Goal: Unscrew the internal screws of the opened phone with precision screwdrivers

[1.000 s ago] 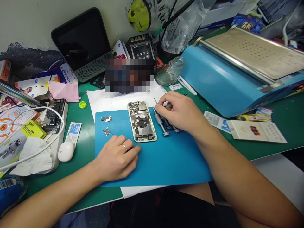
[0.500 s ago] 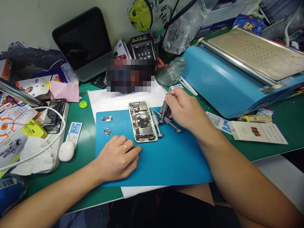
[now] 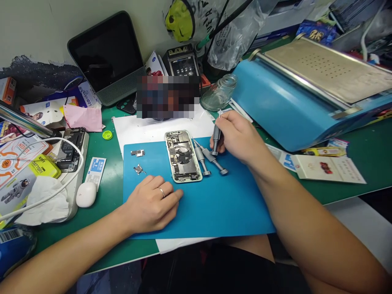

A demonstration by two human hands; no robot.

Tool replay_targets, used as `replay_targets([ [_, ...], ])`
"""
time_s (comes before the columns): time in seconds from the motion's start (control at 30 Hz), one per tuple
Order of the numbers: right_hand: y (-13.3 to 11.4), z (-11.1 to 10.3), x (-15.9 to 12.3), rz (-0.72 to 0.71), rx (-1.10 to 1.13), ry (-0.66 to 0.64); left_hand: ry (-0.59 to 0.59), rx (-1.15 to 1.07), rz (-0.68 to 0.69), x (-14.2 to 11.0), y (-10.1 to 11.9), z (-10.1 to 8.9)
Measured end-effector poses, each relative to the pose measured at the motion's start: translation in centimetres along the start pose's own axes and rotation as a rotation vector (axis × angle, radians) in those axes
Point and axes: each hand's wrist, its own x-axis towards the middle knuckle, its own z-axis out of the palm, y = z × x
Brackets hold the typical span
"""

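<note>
My right hand [image 3: 237,134] grips a grey precision screwdriver [image 3: 216,138] with its tip pointing up and its wide end cap down, over the blue mat's right part. Beside it, two similar screwdrivers, a near one [image 3: 217,161] and another [image 3: 201,160], lie on the mat [image 3: 211,212]. To their left is an opened phone [image 3: 183,157] with its inner parts exposed. My left hand [image 3: 154,202] rests palm down on the mat, below the phone, fingers curled; their undersides are hidden. Two small phone parts, an upper one [image 3: 137,152] and a lower one [image 3: 139,169], lie above that hand.
A blue machine with a perforated metal plate [image 3: 324,65] stands at the right, near a glass jar [image 3: 219,92]. A dark screen [image 3: 105,53] leans at the back. Boxes, a white earbud case [image 3: 86,194] and a white cable [image 3: 78,149] crowd the left.
My right hand has moved slightly right with the screwdriver, away from the two lying ones, which now show more fully. The left hand stays in place.
</note>
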Motion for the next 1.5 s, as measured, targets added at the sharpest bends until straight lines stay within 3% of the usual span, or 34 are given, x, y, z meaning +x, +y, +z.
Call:
replay_targets([
  [0.13, 0.0, 0.1, -0.1, 0.011, -0.003, -0.031, 0.047, -0.058, 0.225, -0.3, 0.2, 0.0],
  [0.23, 0.2, 0.3, 0.1, 0.013, 0.027, -0.039, 0.023, -0.089, 0.291, -0.6, 0.4, 0.1],
  [0.43, 0.4, 0.3, 0.0, -0.080, 0.126, 0.007, -0.043, -0.060, 0.301, -1.0, 0.6, 0.3],
  [0.7, 0.7, 0.2, -0.2, -0.128, 0.086, 0.034, -0.025, -0.061, 0.256, -0.8, 0.6, 0.3],
  [0.87, 0.0, 0.3, -1.2, -0.359, -0.014, 0.119, -0.029, -0.041, 0.240, -0.7, 0.5, 0.4],
  [1.03, -0.8, 0.4, -1.9, -0.511, 0.237, 0.266, -0.020, -0.079, 0.233, -0.6, 0.6, 0.5],
  [1.17, -0.5, 0.5, -1.6, -0.588, 0.402, 0.209, -0.034, -0.086, 0.240, -0.7, 0.7, 0.6],
  [1.3, -0.2, 1.1, -1.6, -0.791, 0.421, 0.157, -0.029, -0.084, 0.248, -0.8, 0.8, 0.7],
  [1.5, -1.2, 2.6, -4.4, -0.868, 0.354, -0.248, -0.036, -0.070, 0.247, -0.7, 0.9, 0.7],
])
